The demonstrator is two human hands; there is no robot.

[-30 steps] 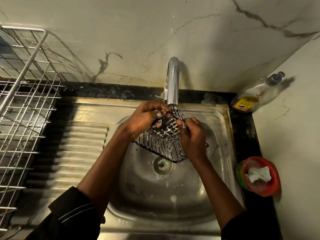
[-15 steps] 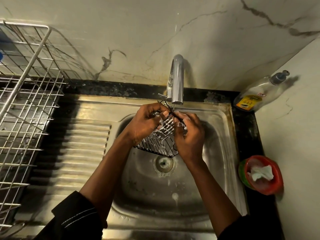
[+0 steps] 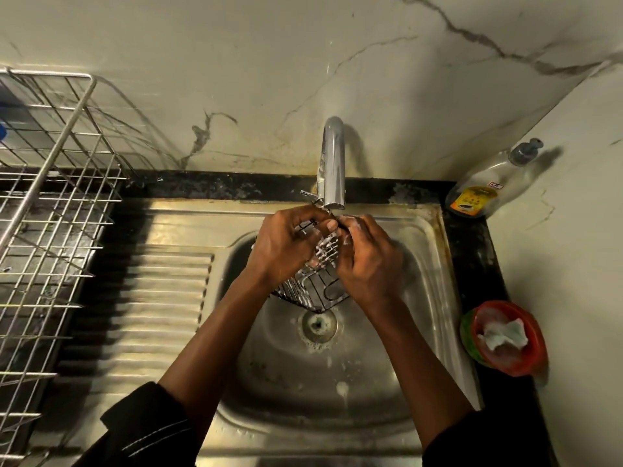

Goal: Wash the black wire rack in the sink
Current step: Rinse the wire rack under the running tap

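The black wire rack (image 3: 315, 286) hangs tilted over the steel sink (image 3: 428, 264), just under the tap spout (image 3: 333, 163). Its lower corner points at the drain (image 3: 318, 324). My left hand (image 3: 285, 247) grips the rack's left side and upper edge. On the right, my right hand (image 3: 365, 261) is closed around the other side. Both hands cover most of the rack's upper half, and white foam shows on the wires between them. Whether water runs from the spout is unclear.
A large metal dish rack (image 3: 50, 214) stands on the left over the ribbed drainboard (image 3: 151, 305). At the back right corner lies a soap bottle (image 3: 488, 188). A red bowl (image 3: 505, 335) with a white scrub pad sits on the black counter to the right of the sink.
My two hands have closed in together over the rack, covering more of it. The rack has turned steeper and shifted a little up toward the spout.
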